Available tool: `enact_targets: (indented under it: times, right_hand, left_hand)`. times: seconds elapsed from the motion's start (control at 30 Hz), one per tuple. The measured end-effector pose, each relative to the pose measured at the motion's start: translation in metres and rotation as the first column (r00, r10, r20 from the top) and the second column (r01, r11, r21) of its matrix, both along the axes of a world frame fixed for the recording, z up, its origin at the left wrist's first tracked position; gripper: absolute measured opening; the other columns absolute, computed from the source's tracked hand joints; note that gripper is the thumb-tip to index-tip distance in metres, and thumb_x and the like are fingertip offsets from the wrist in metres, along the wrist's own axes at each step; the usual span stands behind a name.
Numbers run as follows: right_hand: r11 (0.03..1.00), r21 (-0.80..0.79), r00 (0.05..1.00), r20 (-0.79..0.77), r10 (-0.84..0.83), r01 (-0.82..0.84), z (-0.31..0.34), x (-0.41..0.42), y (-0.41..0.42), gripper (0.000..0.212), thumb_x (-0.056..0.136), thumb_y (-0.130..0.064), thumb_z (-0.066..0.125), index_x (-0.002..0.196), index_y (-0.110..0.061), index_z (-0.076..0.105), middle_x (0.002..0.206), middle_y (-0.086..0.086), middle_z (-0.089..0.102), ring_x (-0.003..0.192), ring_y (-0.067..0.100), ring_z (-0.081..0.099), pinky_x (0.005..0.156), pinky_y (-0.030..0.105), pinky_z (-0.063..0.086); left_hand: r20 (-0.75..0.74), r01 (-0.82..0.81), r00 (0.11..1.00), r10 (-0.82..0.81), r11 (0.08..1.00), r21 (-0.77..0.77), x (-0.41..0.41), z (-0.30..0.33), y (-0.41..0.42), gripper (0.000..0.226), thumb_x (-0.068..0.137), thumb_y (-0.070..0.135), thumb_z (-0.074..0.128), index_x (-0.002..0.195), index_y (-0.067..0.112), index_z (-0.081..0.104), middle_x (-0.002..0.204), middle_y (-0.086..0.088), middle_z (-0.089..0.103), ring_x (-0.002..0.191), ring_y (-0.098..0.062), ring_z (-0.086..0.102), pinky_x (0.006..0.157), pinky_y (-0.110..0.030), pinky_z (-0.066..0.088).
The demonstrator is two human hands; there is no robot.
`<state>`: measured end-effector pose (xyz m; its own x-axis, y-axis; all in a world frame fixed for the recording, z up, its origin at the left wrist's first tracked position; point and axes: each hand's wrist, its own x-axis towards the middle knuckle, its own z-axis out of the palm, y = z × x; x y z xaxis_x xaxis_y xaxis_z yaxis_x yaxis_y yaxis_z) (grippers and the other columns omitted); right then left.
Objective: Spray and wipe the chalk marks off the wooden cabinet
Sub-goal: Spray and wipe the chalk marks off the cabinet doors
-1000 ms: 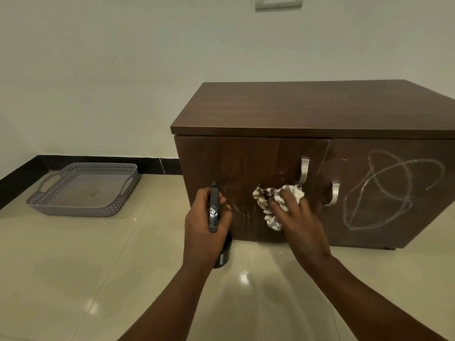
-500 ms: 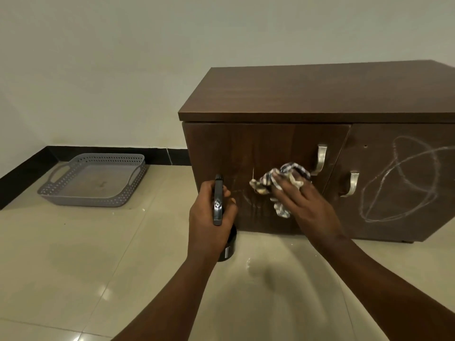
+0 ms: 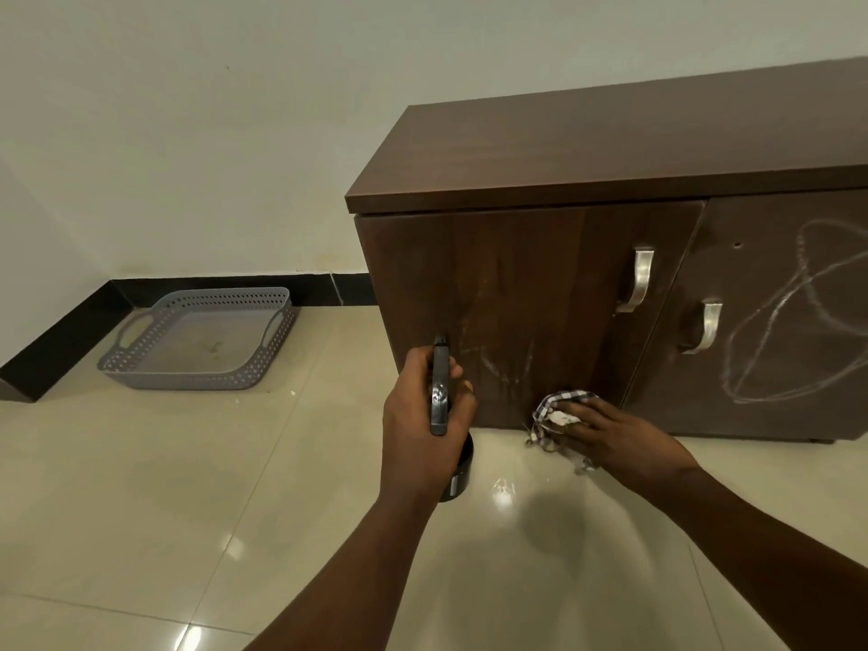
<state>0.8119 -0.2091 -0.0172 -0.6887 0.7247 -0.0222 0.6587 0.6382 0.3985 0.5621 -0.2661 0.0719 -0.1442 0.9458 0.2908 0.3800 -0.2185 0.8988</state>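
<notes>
Dark brown wooden cabinet [image 3: 587, 190] stands on tiled floor against wall. Left door carries faint chalk smears [image 3: 498, 364]; right door carries looping chalk lines [image 3: 794, 317]. Left hand [image 3: 425, 422] wrapped around dark spray bottle [image 3: 440, 392]. Right hand [image 3: 620, 436] presses checked cloth [image 3: 559, 411] at left door bottom edge.

Grey perforated tray [image 3: 141, 368] on glossy tiled floor [image 3: 141, 509], near black skirting [image 3: 61, 340] below white wall [image 3: 188, 133].

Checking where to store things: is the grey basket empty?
Empty: the grey basket shows only its bare, slightly stained bottom.
</notes>
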Motion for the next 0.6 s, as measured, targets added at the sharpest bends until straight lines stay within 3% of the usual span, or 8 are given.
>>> enact_targets:
  times: [0.17,0.27,0.37,0.5,0.6]
  right_hand:
    - [0.993,0.109,0.999,-0.008,0.046,-0.045,0.039,0.004,0.001,0.075,0.064,-0.013,0.08,0.134,-0.011,0.054,0.139,0.012,0.052,0.135,0.031,0.042,0.115,0.043,0.008]
    - [0.976,0.212,0.995,-0.086,0.058,-0.038,0.076,-0.004,0.003,0.079,0.075,-0.005,0.063,0.148,-0.011,0.033,0.156,0.012,0.025,0.146,0.032,0.015,0.116,0.044,0.01]
    - [0.944,0.329,0.98,-0.187,0.063,0.002,0.117,-0.021,0.008,0.079,0.082,-0.003,0.047,0.153,-0.015,0.015,0.161,0.007,0.002,0.148,0.03,0.0,0.119,0.043,0.01]
    - [0.884,0.453,0.934,-0.353,0.06,0.115,0.157,-0.05,0.017,0.074,0.086,0.006,0.036,0.154,-0.015,0.014,0.161,0.006,0.002,0.148,0.029,0.0,0.12,0.043,0.01]
    - [0.875,0.466,0.925,-0.375,0.063,0.129,0.154,-0.069,0.018,0.075,0.088,0.004,0.045,0.154,-0.015,0.014,0.161,0.006,0.0,0.148,0.03,-0.004,0.12,0.045,0.01]
  left_hand:
    - [-0.004,-0.006,1.0,0.006,1.0,0.026,0.007,0.007,-0.001,0.022,0.092,0.012,0.064,0.108,0.025,0.056,0.098,0.013,0.067,0.093,-0.004,0.065,0.076,-0.007,0.048]
    - [-0.008,-0.012,1.0,0.012,0.998,0.055,0.011,0.013,-0.002,0.022,0.091,0.013,0.065,0.108,0.025,0.056,0.097,0.013,0.067,0.092,-0.005,0.065,0.076,-0.008,0.048]
    - [-0.008,-0.016,1.0,0.016,0.998,0.059,0.014,0.017,-0.005,0.023,0.092,0.014,0.064,0.111,0.024,0.056,0.098,0.013,0.067,0.093,-0.004,0.064,0.077,-0.007,0.049]
    - [0.002,-0.027,1.0,0.027,0.997,0.069,0.014,0.021,-0.009,0.023,0.092,0.011,0.064,0.107,0.025,0.056,0.096,0.013,0.066,0.092,-0.004,0.064,0.077,-0.007,0.048]
    - [-0.001,-0.042,0.999,0.042,0.997,0.064,0.009,0.02,-0.01,0.024,0.092,0.01,0.065,0.108,0.025,0.055,0.095,0.014,0.065,0.093,-0.002,0.063,0.078,-0.004,0.046]
